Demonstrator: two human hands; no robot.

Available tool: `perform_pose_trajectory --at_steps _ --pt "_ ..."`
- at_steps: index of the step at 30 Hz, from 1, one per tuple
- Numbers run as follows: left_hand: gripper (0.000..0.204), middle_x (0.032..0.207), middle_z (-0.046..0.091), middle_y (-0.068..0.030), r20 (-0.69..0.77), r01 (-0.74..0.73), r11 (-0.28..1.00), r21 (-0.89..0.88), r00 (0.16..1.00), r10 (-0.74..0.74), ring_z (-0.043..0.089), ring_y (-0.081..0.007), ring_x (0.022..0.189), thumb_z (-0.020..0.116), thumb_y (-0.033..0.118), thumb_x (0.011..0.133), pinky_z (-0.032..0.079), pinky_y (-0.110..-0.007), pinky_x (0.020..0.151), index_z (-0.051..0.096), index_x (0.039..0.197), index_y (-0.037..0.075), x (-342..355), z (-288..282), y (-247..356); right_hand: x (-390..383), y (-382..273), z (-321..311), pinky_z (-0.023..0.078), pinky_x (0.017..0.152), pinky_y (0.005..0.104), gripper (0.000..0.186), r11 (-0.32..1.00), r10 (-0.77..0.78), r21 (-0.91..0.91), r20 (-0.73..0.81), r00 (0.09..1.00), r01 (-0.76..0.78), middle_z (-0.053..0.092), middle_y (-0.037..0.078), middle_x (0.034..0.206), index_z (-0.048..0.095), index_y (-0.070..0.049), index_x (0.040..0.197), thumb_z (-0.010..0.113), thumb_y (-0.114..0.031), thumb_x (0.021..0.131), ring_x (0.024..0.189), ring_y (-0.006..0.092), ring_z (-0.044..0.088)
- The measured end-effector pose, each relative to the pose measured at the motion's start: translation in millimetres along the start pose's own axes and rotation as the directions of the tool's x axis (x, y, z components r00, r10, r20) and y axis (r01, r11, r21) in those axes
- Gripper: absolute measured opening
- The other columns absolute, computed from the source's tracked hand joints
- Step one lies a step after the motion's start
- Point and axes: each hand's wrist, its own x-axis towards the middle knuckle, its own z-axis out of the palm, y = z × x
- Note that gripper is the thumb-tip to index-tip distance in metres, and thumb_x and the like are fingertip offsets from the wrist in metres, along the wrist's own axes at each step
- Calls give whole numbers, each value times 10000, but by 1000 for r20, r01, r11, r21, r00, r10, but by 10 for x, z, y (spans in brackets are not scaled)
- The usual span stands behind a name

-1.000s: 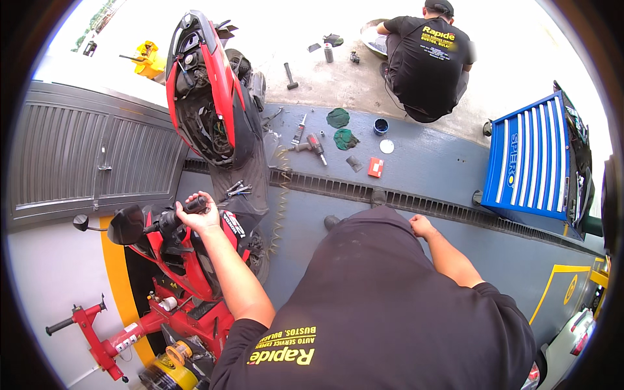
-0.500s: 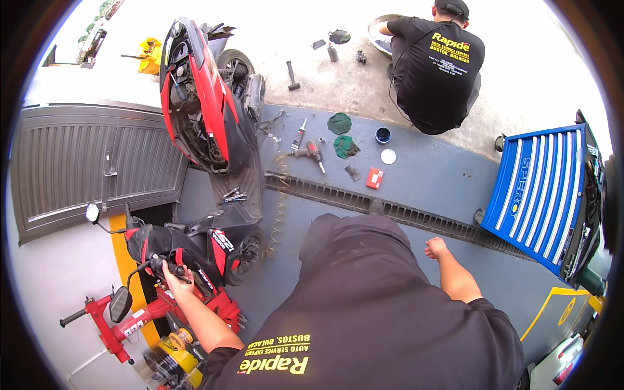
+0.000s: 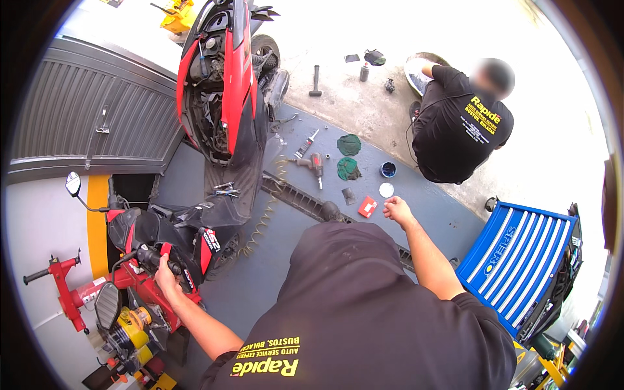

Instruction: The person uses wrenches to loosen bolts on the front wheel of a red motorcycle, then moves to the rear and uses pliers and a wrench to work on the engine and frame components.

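Now reaching farther forward with the right hand (image 3: 396, 210), from over plain grey floor half a second ago to just beside the small red box (image 3: 368, 207) and the round white disc (image 3: 387, 190), though partly to be put down to the turned view. Cannot tell how high above the floor, but not evidently touching either. Keeping the left hand (image 3: 169, 274) on the black handlebar (image 3: 149, 257), fingers wrapped round as far as shows. To be judged, then, as one-handed contact with the red-and-black scooter (image 3: 244, 71), standing along the left side from beside the left forearm up to the top edge. With the right fingers, loosely bent, cannot tell how tightly drawn in or whether around anything small. Cannot see the far side of the left fingers either, hidden by the handlebar. Also missing the scooter's tail, now cut off by the top edge, and losing part of the drain grating (image 3: 296, 195) behind the dark shirt (image 3: 364, 279). Cannot make out the contents of the basin (image 3: 409, 70), partly covered by the arm of the crouching co-worker (image 3: 458, 130).
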Motion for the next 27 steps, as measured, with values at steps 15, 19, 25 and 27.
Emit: perform_pose_trajectory --at_steps 15,19,25,27 --pt "1067 1401 409 -255 52 442 864 239 883 -466 381 -438 1282 618 781 617 249 -637 1030 417 1388 72 -34 161 166 -68 1688 -1727 472 497 299 156 936 304 -178 -30 952 -304 648 65 764 564 -77 1006 580 -183 892 569 145 605" --pt "368 933 601 -133 10 317 909 272 943 -332 590 -273 798 612 384 790 472 -532 698 578 1005 87 633 113 50 -241 2029 -2432 468 479 309 134 884 408 -227 -55 912 -409 643 98 749 549 -76 983 562 -181 901 552 167 602" --pt "115 722 515 -53 -141 130 909 397 987 -79 513 -174 609 564 200 747 434 -310 500 523 780 98 676 -8 105 -318 1583 -2548 459 481 291 157 941 331 0 -190 924 -338 634 88 777 546 -81 1000 559 -201 900 587 158 603" --pt "128 770 520 -75 -56 139 927 347 990 -128 523 -198 628 565 213 732 454 -356 553 504 762 105 529 254 -74 -330 1392 -2510 466 512 274 159 971 232 -11 -187 955 -238 632 72 795 549 -85 1002 556 -209 903 611 143 600"
